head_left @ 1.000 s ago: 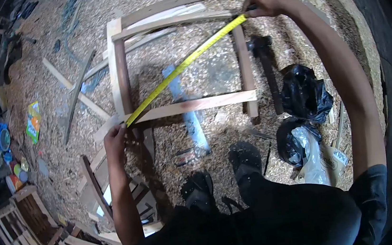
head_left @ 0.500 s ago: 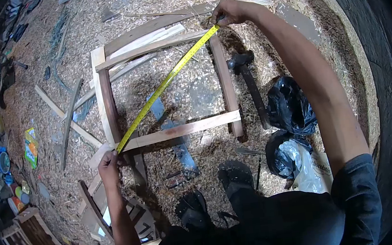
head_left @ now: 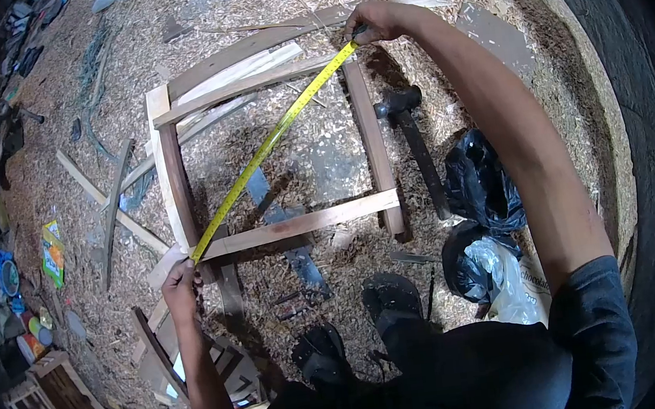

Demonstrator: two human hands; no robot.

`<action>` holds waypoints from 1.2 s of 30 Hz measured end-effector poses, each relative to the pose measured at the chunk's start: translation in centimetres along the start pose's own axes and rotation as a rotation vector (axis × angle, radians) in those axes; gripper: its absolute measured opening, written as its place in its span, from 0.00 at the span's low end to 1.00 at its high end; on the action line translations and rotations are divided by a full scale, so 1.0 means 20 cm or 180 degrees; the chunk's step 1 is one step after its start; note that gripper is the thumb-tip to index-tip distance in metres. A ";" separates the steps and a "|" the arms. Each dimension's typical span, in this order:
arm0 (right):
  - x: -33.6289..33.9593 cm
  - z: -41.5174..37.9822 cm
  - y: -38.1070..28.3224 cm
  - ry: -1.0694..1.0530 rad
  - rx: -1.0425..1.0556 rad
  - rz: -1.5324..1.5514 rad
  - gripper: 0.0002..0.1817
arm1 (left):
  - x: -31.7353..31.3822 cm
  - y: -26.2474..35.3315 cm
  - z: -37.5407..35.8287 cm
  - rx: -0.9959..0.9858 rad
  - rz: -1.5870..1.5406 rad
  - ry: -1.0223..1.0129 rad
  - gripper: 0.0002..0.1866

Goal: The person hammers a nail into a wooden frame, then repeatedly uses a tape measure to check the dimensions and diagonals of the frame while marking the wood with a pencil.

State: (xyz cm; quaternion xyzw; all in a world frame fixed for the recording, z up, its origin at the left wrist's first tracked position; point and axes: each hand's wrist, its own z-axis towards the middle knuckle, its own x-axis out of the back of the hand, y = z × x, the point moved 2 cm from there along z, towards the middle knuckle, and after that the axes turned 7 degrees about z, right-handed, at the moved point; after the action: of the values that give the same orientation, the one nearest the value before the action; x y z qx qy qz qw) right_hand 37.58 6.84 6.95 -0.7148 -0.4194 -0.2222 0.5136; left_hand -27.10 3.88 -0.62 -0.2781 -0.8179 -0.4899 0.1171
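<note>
A yellow tape measure (head_left: 277, 138) is stretched diagonally across a rectangular wooden frame (head_left: 305, 221) lying on the ground. My left hand (head_left: 180, 288) pinches the tape's lower end at the near left corner of the frame. At the far right corner, my right hand (head_left: 375, 22) is closed on its upper end, near a small dark part. Beyond the frame's right side lies a hammer (head_left: 420, 151) with a dark head and handle.
Wood shavings cover the ground. Black plastic bags (head_left: 485, 180) and a clear bag (head_left: 503, 278) lie at the right. Loose wooden strips (head_left: 116, 203) cross at the left. A wooden crate (head_left: 68, 391) stands at the lower left, and my shoes (head_left: 392, 297) are close to the frame.
The frame and surroundings sit slightly further left in view. My right hand has shifted a little left with the tape end; both hands still hold the tape taut across the frame.
</note>
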 end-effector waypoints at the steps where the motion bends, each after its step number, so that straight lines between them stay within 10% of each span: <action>1: 0.00 0.00 0.00 0.0025 0.0026 -0.0005 0.13 | 0.00 -0.01 0.00 0.0001 0.0006 0.0024 0.11; 13: 0.04 -0.22 -0.23 0.0493 0.0305 -0.0283 0.12 | 0.01 0.10 -0.08 -0.0503 -0.0330 0.0296 0.12; 25: -1.17 -1.09 -1.05 -0.0381 -0.0335 0.0442 0.17 | -0.41 0.07 -0.57 -0.0055 -0.0269 -0.2172 0.07; 27: -1.38 -1.11 -1.18 -0.0248 -0.0730 0.1105 0.18 | -0.62 -0.02 -0.64 -0.0513 -0.0341 -0.2150 0.07; 30: -1.60 -1.14 -1.27 0.1318 0.0465 0.0480 0.17 | -0.77 -0.02 -0.76 -0.1034 -0.0070 -0.2089 0.06; 36: -1.67 -1.11 -1.22 0.1791 0.0341 0.0186 0.15 | -0.65 0.05 -0.60 -0.1199 -0.0207 -0.1727 0.06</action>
State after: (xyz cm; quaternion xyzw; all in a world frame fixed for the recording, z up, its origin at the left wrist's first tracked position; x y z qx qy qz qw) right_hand 1.53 -23.06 3.71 -0.6086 -0.2507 -0.3745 0.6531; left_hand -16.78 -10.60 0.07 -0.3890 -0.7227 -0.5441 -0.1742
